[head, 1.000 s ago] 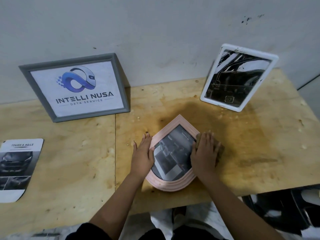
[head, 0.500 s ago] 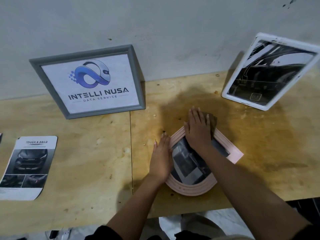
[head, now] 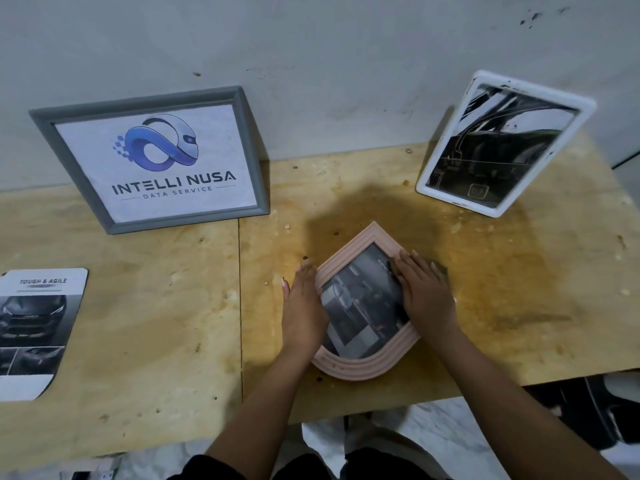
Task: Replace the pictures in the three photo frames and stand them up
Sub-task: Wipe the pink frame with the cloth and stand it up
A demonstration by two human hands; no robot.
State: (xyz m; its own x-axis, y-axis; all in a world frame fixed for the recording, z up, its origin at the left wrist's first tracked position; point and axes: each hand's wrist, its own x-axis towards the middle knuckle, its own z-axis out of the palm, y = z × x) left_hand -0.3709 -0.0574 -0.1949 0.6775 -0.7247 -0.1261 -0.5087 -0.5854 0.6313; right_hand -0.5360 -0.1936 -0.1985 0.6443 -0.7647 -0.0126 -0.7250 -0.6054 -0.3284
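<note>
A pink ridged frame (head: 363, 367) with a dark car picture lies face up on the wooden table (head: 485, 289), turned like a diamond. My left hand (head: 303, 306) rests flat with straight fingers on its left edge. My right hand (head: 426, 292) lies flat on its right edge and over a dark cloth (head: 438, 268) that peeks out past the fingertips. A grey frame (head: 156, 161) with a logo print stands against the wall at the back left. A white frame (head: 502, 143) with a dark picture stands at the back right.
A loose car picture (head: 34, 327) headed "Tough & Agile" lies flat at the table's left edge. The wall runs right behind the standing frames. Below the table's front edge I see floor and dark objects at the right.
My right hand moved back from the frame's top corner to its right edge with the cloth. The pink frame turned back to its diamond position. My left hand stayed on the left edge.
</note>
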